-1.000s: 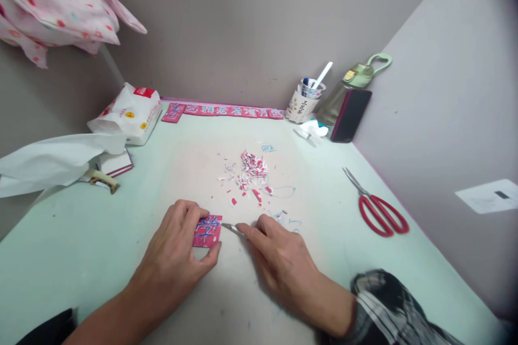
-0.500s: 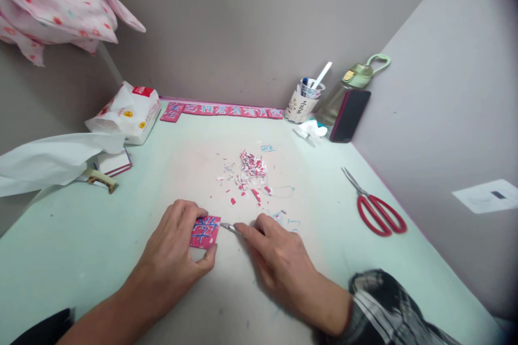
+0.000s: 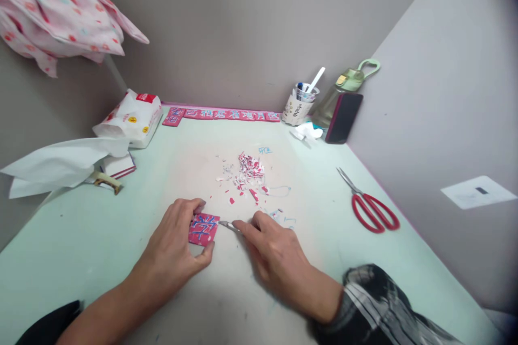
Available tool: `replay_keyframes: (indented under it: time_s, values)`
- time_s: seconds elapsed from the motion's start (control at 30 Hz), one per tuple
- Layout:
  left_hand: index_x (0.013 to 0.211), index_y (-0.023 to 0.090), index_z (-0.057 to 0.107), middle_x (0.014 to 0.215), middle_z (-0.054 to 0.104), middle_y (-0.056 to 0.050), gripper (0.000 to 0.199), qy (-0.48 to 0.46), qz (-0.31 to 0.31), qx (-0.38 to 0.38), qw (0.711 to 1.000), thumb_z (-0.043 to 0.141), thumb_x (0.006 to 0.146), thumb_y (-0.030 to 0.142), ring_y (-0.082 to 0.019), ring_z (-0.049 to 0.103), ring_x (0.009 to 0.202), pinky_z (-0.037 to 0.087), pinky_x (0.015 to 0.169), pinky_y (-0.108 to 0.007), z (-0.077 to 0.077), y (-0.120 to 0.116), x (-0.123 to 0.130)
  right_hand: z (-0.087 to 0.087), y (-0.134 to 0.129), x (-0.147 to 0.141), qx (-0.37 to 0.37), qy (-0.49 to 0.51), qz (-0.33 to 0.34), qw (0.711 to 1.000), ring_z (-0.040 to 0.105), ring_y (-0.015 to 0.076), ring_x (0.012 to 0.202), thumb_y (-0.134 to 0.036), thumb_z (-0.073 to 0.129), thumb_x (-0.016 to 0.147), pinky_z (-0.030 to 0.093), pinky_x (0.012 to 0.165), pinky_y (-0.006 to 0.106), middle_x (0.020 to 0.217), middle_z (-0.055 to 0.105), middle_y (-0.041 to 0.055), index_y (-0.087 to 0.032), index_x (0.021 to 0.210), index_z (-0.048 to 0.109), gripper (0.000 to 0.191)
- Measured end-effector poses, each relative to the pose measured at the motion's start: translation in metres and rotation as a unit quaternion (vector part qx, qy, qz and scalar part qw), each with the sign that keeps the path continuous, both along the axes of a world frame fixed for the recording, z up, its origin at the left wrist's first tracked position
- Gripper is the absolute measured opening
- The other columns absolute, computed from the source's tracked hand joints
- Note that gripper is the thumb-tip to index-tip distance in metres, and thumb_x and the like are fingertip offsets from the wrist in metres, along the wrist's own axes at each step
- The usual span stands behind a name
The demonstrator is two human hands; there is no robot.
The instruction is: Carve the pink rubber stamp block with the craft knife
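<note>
Between the thumb and fingers of my left hand (image 3: 178, 242) is a small red square tile (image 3: 203, 230) with a blue character drawn on it, lying on the table. My right hand (image 3: 275, 250) grips a slim craft knife (image 3: 230, 225) like a pen, and its tip meets the tile's right edge near the upper corner. Beyond my hands lies a heap of red and white scraps (image 3: 251, 170), with loose bits scattered around it. Part of the knife's handle is hidden under my right hand.
Red-handled scissors (image 3: 374, 210) lie on the right. Along the back edge runs a row of red character tiles (image 3: 232, 114). A pen cup (image 3: 299, 105), a green bottle (image 3: 342, 91) and a phone (image 3: 343, 117) stand at back right. A tissue pack (image 3: 131, 118) sits back left.
The view has shifted slightly, so the surroundings sit a little differently in the frame. Both hands keep their holds, and the knife tip stays at the tile's right edge.
</note>
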State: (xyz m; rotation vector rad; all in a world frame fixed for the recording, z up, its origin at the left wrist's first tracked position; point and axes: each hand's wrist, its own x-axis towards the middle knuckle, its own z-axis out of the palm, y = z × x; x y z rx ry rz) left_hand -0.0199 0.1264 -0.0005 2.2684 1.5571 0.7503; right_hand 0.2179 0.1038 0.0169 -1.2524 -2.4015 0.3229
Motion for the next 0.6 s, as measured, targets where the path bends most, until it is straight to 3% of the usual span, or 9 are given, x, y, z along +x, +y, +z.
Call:
replay_keyframes:
  time_s: [0.37,0.5,0.6]
  values:
    - [0.147,0.030,0.038,0.136,0.059,-0.006,0.069,-0.084,-0.045,-0.111,0.989,0.051,0.081,0.015,-0.027,0.057,0.129,0.044,0.113,-0.051,0.007,-0.002,-0.019,0.013,-0.014,-0.006,0.000,-0.085,0.068,0.994,0.047,0.0189,0.077,-0.004,0.049,0.095,0.029,0.059,0.030,0.093,0.057,0.0069,-0.015,0.126,0.058,0.035]
    - [0.145,0.030,0.044,0.137,0.060,-0.006,0.063,-0.095,-0.059,-0.115,0.987,0.055,0.084,0.019,-0.029,0.055,0.132,0.039,0.117,-0.053,0.007,0.000,-0.027,0.015,-0.027,-0.008,0.007,-0.089,0.055,0.994,0.049,0.0192,0.078,-0.001,0.050,0.092,0.031,0.060,0.030,0.093,0.059,0.0076,-0.013,0.128,0.059,0.039]
    - [0.147,0.030,0.044,0.139,0.062,-0.006,0.058,-0.111,-0.079,-0.132,0.982,0.057,0.090,0.028,-0.028,0.057,0.133,0.043,0.115,-0.050,0.007,0.003,-0.034,0.013,-0.032,-0.007,0.010,-0.072,0.035,0.997,0.051,0.0181,0.074,-0.001,0.048,0.093,0.033,0.060,0.029,0.093,0.061,0.0071,-0.013,0.133,0.058,0.044]
